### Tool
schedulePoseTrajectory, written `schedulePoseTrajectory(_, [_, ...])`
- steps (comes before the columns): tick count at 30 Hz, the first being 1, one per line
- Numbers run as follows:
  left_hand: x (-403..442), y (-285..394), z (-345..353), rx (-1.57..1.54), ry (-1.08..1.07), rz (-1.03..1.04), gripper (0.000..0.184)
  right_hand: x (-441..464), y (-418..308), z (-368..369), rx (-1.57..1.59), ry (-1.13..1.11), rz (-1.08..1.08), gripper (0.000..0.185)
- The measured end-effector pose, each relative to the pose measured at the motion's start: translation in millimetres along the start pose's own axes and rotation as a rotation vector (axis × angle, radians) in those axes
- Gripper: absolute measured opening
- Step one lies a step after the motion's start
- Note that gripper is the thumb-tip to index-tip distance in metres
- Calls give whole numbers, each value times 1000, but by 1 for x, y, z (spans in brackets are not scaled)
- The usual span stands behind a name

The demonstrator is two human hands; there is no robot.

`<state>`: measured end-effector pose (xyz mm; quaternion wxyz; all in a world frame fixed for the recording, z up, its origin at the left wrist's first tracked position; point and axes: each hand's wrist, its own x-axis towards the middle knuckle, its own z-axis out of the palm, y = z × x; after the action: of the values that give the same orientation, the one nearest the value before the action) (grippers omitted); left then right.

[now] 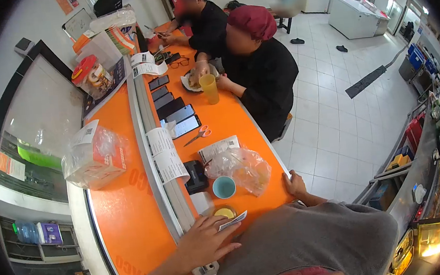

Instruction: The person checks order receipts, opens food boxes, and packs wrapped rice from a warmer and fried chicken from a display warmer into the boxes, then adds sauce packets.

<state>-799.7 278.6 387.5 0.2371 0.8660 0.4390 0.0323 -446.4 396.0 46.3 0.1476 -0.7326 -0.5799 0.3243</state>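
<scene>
My left hand (205, 243) reaches in from the lower left, with a small printed paper slip (233, 220) between its fingers. Just beyond that slip is a round container with a yellow top (225, 212), partly covered by my fingers. Over at the right, my right hand (295, 184) grips the edge of the orange table (259, 199). Between my hands stand a light blue cup (224, 188) and a crumpled clear plastic bag (241, 168). A black device (196, 176) sits left of the cup.
Two people in black sit along the table; the nearer wears a maroon cap (252, 23). Orange-handled scissors (199, 134), several phones (186, 126) and a yellow tumbler (209, 89) lie farther up. Receipts (166, 155) hang over the raised ledge, where a plastic-wrapped box (96, 156) stands.
</scene>
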Motion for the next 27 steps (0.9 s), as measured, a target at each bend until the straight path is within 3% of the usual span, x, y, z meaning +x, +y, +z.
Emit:
schedulePoseTrajectory(14, [3,-1,0,55,-41,20,55,1,0,3,-22,77,-41,58])
schedulePoseTrajectory(17, [5,3,9,133,-108,-10,47,-1,-8,-5,11,-59,-12,62])
schedulePoseTrajectory(21, [-2,0,14,171,3,73,43,0,-8,-1,11,13,-48,50])
schedulePoseTrajectory(24, [-2,0,16,201,-81,75,45,4,-1,7,188,525,-570,40])
schedulePoseTrajectory(26, [-2,6,5,203,-259,26,43,-10,-54,-10,297,259,-891,33])
schedulePoseTrajectory(27, [-3,6,6,188,-224,31,44,-24,-85,-17,263,72,-997,35])
